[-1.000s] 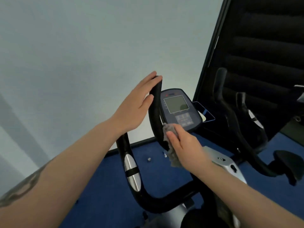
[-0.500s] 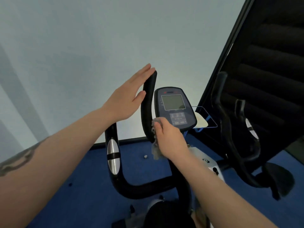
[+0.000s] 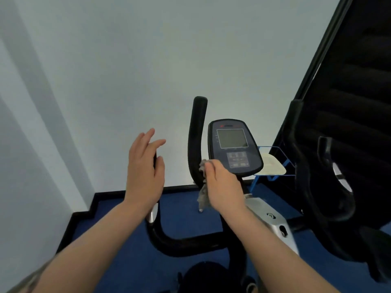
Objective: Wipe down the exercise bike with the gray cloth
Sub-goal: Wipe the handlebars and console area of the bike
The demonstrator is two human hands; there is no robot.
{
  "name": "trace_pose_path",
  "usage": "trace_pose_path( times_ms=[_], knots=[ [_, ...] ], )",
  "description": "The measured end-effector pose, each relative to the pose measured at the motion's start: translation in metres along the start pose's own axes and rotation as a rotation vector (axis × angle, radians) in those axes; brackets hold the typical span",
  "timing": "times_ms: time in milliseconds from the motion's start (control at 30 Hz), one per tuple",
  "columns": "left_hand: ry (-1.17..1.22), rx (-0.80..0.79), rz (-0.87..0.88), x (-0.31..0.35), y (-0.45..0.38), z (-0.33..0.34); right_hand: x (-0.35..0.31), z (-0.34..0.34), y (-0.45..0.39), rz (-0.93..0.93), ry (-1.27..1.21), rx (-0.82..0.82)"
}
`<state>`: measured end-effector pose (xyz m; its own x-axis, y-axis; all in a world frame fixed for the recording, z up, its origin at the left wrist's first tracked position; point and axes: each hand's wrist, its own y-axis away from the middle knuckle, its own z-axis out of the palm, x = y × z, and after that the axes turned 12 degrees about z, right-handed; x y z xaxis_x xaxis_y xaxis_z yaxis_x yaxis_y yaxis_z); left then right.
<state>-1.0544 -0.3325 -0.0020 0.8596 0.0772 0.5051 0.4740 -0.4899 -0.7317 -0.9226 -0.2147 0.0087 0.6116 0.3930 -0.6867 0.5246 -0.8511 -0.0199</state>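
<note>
The exercise bike's black left handlebar (image 3: 195,136) rises upright beside its console (image 3: 233,148) with a grey screen. My right hand (image 3: 222,185) grips the gray cloth (image 3: 203,193) and holds it against the lower part of that handlebar, just left of the console's bottom edge; a tail of cloth hangs below my fist. My left hand (image 3: 145,170) hovers with fingers straight, apart from the handlebar and in front of the bar's lower loop with its silver sensor (image 3: 153,214). The right handlebar (image 3: 304,166) is dark against the black panel.
A white wall fills the back and left. Blue carpet (image 3: 118,218) covers the floor. A black panel (image 3: 349,102) stands at right, with a small blue-framed shelf (image 3: 273,163) beside the console. The silver bike body (image 3: 273,225) sits below my right forearm.
My left hand has left the top of the left handlebar and dropped down and to the left. My right hand stays with the cloth on the bar by the console.
</note>
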Motion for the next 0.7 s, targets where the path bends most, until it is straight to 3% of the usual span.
trace_pose_path(
  times_ms=[133,367,467,600,700],
  knots=[
    [-0.012,0.01,0.001,0.0,0.001,-0.002,0.005,-0.006,-0.007,0.017,-0.289,-0.066],
    [-0.074,0.011,-0.006,0.002,0.0,-0.001,-0.052,-0.026,-0.06,-0.032,-0.85,-0.018],
    [-0.082,0.019,-0.005,0.003,0.0,-0.001,-0.076,-0.035,-0.083,-0.128,-0.836,-0.013],
    [-0.089,0.017,-0.009,0.002,-0.001,-0.001,-0.083,-0.026,-0.093,-0.065,-0.998,-0.095],
    [-0.091,0.015,-0.009,0.001,-0.002,0.0,-0.063,-0.011,-0.087,-0.048,-0.946,-0.125]
  ],
)
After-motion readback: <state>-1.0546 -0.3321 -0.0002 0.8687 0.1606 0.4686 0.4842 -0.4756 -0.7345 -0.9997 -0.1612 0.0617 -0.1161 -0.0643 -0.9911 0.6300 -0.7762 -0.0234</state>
